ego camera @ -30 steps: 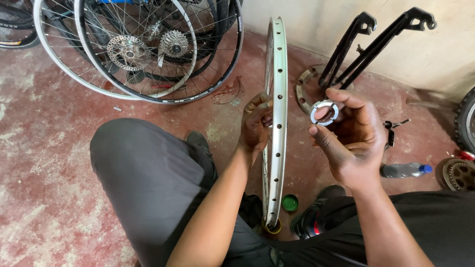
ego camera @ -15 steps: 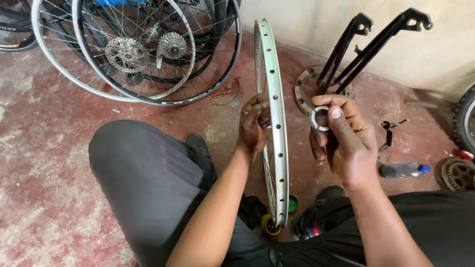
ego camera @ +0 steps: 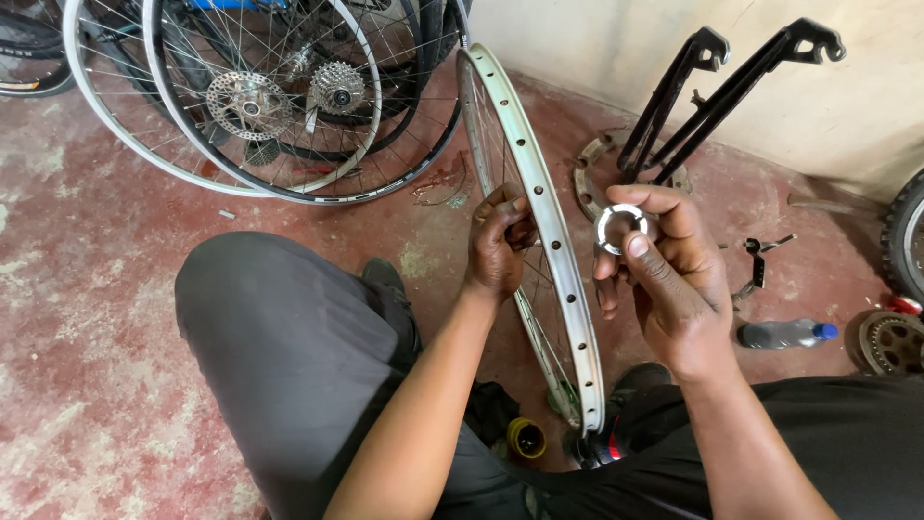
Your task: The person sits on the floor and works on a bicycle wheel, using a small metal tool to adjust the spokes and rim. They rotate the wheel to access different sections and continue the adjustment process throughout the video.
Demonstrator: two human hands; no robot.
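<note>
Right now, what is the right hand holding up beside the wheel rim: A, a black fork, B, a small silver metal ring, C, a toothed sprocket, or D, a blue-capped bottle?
B: the right hand pinches a small silver ring in its fingertips, while the left hand grips the rim.

Shiny metal rim (ego camera: 539,221), shiny metal ring (ego camera: 617,229); rough concrete floor (ego camera: 87,289).

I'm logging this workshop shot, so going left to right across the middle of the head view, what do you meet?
Bent knee → left hand → upright silver rim → metal ring in the right hand → plastic bottle → sprocket.
</note>
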